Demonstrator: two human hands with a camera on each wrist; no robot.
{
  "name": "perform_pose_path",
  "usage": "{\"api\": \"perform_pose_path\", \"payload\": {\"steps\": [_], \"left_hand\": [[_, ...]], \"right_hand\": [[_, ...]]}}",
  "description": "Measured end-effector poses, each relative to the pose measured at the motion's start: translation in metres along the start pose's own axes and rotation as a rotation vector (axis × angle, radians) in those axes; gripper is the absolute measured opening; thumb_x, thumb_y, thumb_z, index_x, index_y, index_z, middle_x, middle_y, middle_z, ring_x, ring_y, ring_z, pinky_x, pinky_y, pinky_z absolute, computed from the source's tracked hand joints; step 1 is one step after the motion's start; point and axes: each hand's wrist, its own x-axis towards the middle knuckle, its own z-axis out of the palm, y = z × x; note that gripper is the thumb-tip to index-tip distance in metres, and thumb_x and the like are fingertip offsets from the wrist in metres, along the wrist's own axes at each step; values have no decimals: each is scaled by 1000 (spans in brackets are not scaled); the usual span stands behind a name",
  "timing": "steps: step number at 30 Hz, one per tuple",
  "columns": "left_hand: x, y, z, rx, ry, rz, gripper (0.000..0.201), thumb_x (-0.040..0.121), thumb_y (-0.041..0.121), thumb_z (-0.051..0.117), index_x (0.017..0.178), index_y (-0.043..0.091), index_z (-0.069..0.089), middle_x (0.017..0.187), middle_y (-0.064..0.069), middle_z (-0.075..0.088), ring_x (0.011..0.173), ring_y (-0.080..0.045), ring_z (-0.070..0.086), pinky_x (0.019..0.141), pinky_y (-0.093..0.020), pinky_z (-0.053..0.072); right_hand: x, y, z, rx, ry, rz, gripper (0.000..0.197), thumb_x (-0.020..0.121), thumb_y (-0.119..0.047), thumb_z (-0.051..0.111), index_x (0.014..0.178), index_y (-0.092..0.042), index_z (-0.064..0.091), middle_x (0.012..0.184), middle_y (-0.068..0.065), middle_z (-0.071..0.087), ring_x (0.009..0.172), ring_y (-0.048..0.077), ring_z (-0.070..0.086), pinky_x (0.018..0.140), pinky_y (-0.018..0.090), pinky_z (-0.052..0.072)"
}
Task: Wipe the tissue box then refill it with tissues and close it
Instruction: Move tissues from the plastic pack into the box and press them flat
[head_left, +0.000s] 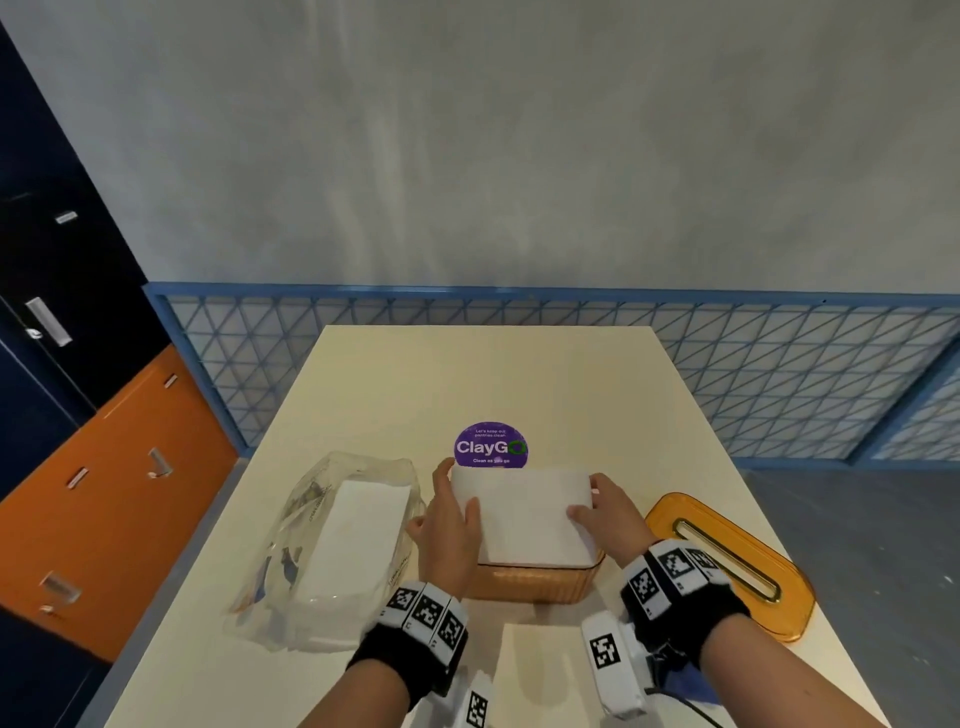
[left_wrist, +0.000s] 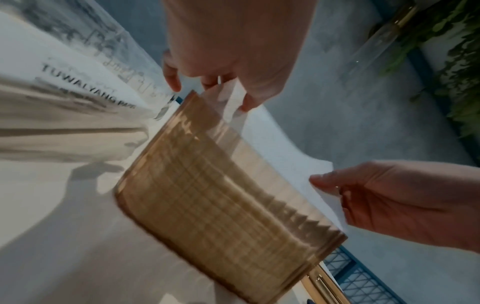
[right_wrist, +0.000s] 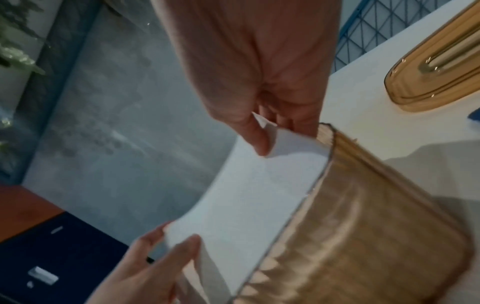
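Hands: left hand (head_left: 451, 525) and right hand (head_left: 608, 512) are gripping the tissue stack (head_left: 524, 512) by its ends.
Stack: being lowered into the amber tissue box (head_left: 530, 584) on the tabletop (head_left: 493, 379).
Left: seating; lid (head_left: 727, 564) is lying aside, unfitted.

Bag (head_left: 332, 540) left, lid (head_left: 727, 561) right, seemingly close.

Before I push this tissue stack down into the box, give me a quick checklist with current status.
1. Left hand grips the tissue stack: ok.
2. Right hand grips the opposite end: ok.
3. Stack lined up over the amber tissue box: ok; it sits in the opening.
4. Stack fully seated: not ok; it stands above the rim.
5. Lid off and out of the way, on the table to the right: ok.
6. Box interior wiped: cannot tell.
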Motion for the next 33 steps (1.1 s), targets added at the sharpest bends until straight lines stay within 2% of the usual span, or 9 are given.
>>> {"api": "perform_pose_path", "payload": {"steps": [5,10,13,16,19,21,24,30,33], "left_hand": [[14,7,1,402,-148,-87,78,95,14,45,150,22,-9,107,-2,67,102,-20,59,109,-48,25],[19,1,10,654,-212,35,84,93,8,46,150,23,-13,112,0,62,109,-18,54,107,-51,26],[19,-5,15,801,-80,132,81,85,15,63,150,26,17,115,-2,57,106,-20,55,95,-51,38],[18,-3,13,886,-49,261,48,88,22,59,134,26,44,128,-3,44,117,-23,44,94,-46,35],[22,0,10,921,-382,329,43,92,24,56,134,26,46,138,-2,35,129,-23,36,103,-51,25],[28,-1,7,990,-590,283,53,92,26,56,141,30,35,144,-3,30,136,-24,31,106,-61,22],[35,-5,4,1051,-777,197,68,92,23,56,148,36,18,150,-3,23,139,-25,29,107,-65,18],[35,3,3,1104,-793,143,62,95,21,50,147,35,21,140,-6,36,133,-29,36,109,-62,15],[30,12,-3,1113,-587,289,46,94,26,51,138,33,42,136,-1,45,133,-26,30,107,-54,21]], "right_hand": [[2,-11,3,-214,5,46,40,91,-6,51,129,-3,39,126,20,55,114,34,55,87,33,45],[-4,-5,16,-398,58,-35,49,89,4,42,136,-6,29,119,21,56,108,32,56,85,35,48],[-11,0,20,-558,111,-182,63,88,6,46,144,-12,23,128,14,46,113,27,52,86,31,47],[-12,1,17,-763,286,-432,48,76,-2,68,121,-16,56,117,9,54,100,26,56,71,33,51],[-10,0,12,-912,-18,-398,51,86,-25,63,134,-30,46,143,1,38,132,22,39,108,54,27],[-8,-3,8,-951,-282,-208,59,90,-32,57,142,-40,30,155,-5,21,144,20,21,109,66,-1],[-2,-2,10,-952,-360,-115,63,92,-37,54,144,-45,20,158,-5,14,146,22,16,107,71,-5],[-1,-6,15,-943,-336,-49,56,95,-41,45,146,-39,23,152,-1,31,143,23,24,105,72,-10],[-6,-12,5,-952,-235,-194,45,92,-34,52,136,-34,42,140,-1,43,133,23,40,108,66,6]]}}
